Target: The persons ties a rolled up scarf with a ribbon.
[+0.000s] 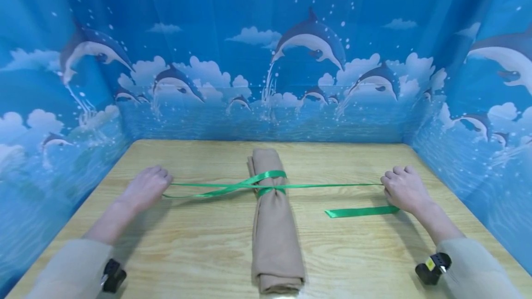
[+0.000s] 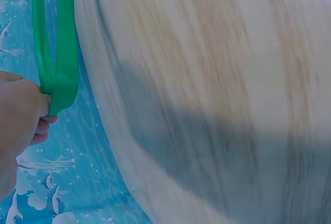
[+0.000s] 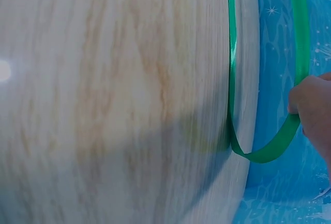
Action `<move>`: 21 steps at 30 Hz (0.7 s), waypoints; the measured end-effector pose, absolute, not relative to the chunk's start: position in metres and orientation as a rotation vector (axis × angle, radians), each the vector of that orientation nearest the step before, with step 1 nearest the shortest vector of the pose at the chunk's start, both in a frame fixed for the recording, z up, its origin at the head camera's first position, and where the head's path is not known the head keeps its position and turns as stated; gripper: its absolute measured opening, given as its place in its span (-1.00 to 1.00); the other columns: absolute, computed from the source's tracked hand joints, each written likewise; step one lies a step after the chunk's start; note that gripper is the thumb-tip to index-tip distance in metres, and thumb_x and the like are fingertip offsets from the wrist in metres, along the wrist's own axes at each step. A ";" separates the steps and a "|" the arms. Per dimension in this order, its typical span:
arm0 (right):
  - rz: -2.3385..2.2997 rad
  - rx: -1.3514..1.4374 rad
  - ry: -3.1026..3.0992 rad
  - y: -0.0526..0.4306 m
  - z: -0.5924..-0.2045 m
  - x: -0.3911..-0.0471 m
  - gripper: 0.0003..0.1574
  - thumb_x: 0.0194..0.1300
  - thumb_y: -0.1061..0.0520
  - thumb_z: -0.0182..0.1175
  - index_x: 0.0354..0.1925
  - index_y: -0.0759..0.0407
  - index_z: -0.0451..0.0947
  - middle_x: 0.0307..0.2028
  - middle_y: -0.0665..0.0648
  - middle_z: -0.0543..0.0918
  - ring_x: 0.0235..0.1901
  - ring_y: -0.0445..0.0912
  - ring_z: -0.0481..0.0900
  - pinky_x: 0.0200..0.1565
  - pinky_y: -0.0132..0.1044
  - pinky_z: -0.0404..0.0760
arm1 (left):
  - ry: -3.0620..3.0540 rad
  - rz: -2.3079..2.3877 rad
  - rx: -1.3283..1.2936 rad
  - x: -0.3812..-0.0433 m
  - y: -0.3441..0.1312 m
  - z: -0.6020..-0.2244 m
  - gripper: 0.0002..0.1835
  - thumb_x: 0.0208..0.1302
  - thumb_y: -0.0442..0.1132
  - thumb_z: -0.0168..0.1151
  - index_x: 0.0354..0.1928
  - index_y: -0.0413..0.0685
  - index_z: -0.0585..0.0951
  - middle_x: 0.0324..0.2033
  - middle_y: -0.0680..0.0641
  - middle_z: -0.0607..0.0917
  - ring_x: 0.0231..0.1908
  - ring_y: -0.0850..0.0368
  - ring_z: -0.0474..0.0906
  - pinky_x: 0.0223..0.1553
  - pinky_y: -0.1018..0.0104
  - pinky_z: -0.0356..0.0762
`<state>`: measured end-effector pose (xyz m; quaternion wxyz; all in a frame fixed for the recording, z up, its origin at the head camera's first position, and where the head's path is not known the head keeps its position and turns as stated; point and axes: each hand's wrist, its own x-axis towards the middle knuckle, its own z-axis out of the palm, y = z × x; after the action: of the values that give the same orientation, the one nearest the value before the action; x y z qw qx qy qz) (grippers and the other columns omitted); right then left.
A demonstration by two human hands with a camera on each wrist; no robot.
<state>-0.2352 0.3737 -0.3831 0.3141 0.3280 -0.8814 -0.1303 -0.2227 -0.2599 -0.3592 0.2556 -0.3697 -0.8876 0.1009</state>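
A brown cloth (image 1: 277,243), folded into a long bundle, lies lengthwise in the middle of the table. Green ribbon (image 1: 332,186) crosses it above the middle and cinches it into gathers. To the left, my left hand (image 1: 150,187) pinches the ribbon at a bend (image 2: 63,97), from which two strands lead back toward the bundle. On the other side, my right hand (image 1: 405,190) grips a single strand, pulled straight between the hands and the cloth. Below the right hand the ribbon's loose tail (image 1: 359,212) curves back toward the cloth and ends in a slanted cut.
The wood-grain table (image 1: 199,253) reaches back to a blue curtain (image 1: 232,8) printed with dolphins, which encloses the back and both sides. Small black devices sit at the left wrist (image 1: 113,276) and the right wrist (image 1: 433,269).
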 end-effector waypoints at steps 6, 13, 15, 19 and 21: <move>-0.333 0.879 -2.301 0.375 -0.384 -0.235 -0.86 -0.11 0.31 0.03 -0.70 0.15 0.36 -0.71 0.05 0.36 -0.65 -0.09 0.08 -0.51 -0.24 0.00 | -2.391 0.306 -1.049 -0.225 -0.263 -0.357 -0.68 -0.53 -0.62 0.33 -0.57 -0.25 0.51 -0.61 -0.12 0.50 -0.52 -0.02 0.42 -0.37 0.13 0.48; -0.317 0.885 -2.260 0.378 -0.390 -0.235 -0.62 0.13 0.26 -0.27 -0.72 0.15 0.34 -0.73 0.06 0.34 -0.66 -0.10 0.05 -0.52 -0.23 -0.01 | -2.404 0.327 -1.063 -0.224 -0.265 -0.358 -0.71 -0.46 -0.65 0.27 -0.56 -0.24 0.52 -0.62 -0.11 0.50 -0.52 -0.01 0.43 -0.32 0.12 0.50; -0.309 0.889 -2.254 0.379 -0.391 -0.235 -0.58 0.16 0.25 -0.33 -0.72 0.14 0.33 -0.74 0.05 0.32 -0.66 -0.11 0.03 -0.52 -0.23 -0.01 | -2.416 0.317 -1.063 -0.223 -0.266 -0.357 -0.71 -0.44 -0.67 0.24 -0.56 -0.24 0.52 -0.62 -0.12 0.51 -0.53 -0.01 0.44 -0.33 0.12 0.50; -0.287 0.903 -2.232 0.380 -0.390 -0.237 -0.64 0.11 0.28 -0.25 -0.74 0.12 0.30 -0.75 0.04 0.31 -0.65 -0.12 0.00 -0.52 -0.23 -0.02 | -2.441 0.287 -1.068 -0.222 -0.268 -0.354 -0.71 -0.43 -0.68 0.24 -0.57 -0.24 0.53 -0.62 -0.12 0.52 -0.53 -0.01 0.45 -0.35 0.12 0.52; -0.289 0.907 -2.226 0.379 -0.389 -0.239 -0.66 0.09 0.28 -0.23 -0.74 0.12 0.29 -0.75 0.04 0.32 -0.65 -0.12 -0.01 -0.52 -0.23 -0.02 | -2.461 0.280 -1.061 -0.221 -0.269 -0.352 -0.71 -0.42 -0.69 0.23 -0.56 -0.24 0.54 -0.61 -0.12 0.53 -0.52 -0.02 0.45 -0.33 0.11 0.52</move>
<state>-0.2394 0.3787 -0.3886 0.3525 0.3505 -0.8605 -0.1117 -0.2209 -0.2692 -0.3523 0.2218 -0.3840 -0.8906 0.1012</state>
